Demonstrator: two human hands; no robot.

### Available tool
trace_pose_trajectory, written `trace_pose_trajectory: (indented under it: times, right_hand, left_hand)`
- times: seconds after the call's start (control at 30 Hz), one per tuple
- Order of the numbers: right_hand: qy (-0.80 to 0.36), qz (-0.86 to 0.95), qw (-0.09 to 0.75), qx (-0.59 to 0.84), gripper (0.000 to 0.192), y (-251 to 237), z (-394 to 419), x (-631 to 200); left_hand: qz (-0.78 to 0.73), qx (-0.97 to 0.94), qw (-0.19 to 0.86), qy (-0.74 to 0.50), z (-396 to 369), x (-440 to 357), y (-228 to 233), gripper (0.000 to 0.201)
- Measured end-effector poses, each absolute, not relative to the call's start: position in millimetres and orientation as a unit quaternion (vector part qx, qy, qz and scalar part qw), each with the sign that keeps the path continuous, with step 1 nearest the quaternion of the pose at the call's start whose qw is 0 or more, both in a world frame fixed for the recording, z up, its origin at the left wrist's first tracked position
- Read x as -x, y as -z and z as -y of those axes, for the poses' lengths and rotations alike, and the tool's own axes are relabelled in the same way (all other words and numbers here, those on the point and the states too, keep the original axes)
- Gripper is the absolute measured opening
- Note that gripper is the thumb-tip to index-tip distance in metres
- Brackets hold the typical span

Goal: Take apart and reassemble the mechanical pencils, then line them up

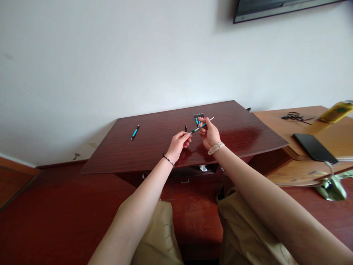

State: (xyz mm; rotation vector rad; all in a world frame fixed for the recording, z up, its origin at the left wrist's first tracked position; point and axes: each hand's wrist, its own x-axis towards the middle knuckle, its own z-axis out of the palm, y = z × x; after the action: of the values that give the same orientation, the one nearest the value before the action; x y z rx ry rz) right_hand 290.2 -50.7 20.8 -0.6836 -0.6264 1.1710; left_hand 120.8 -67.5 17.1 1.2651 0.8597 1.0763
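Note:
Over the dark wooden table, my right hand is closed around a teal pen barrel. A thin white piece pokes out beyond its fingers on the far right side. The fingers of my left hand pinch the lower left end of the same pen, where a thin dark and silvery part shows; its detail is too small to make out. Just behind, a small black pen piece lies on the table. Several pens lie in a row, partly hidden by my right hand. Far left lies another teal pen.
A lighter wooden cabinet adjoins on the right, with a black phone, a coiled black cable and a yellow can on it. A green cloth-like item hangs below. The white wall stands behind the table.

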Motion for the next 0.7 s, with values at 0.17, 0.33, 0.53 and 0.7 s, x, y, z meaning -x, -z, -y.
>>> trace_pose_trajectory:
  times: [0.17,0.33,0.53,0.7]
  right_hand:
    - [-0.496,0.341,0.724,0.337,0.044,-20.8,52.4,-288.4]
    - [-0.421,0.433,0.692,0.395,0.057,-23.7,56.7,-287.5]
    - [-0.331,0.584,0.593,0.444,0.066,-25.4,65.0,-284.5]
    - [-0.268,0.660,0.521,0.471,0.067,-25.4,73.8,-279.5]
  left_hand:
    - [-0.400,-0.523,0.570,-0.491,61.6,-114.7,-20.3,0.023]
    - [-0.434,-0.481,0.539,-0.538,48.7,-102.2,-23.4,0.019]
    - [-0.463,-0.463,0.494,-0.572,31.5,-83.7,-22.0,0.014]
    - [-0.511,-0.534,0.374,-0.560,18.3,-73.7,-10.8,0.009]
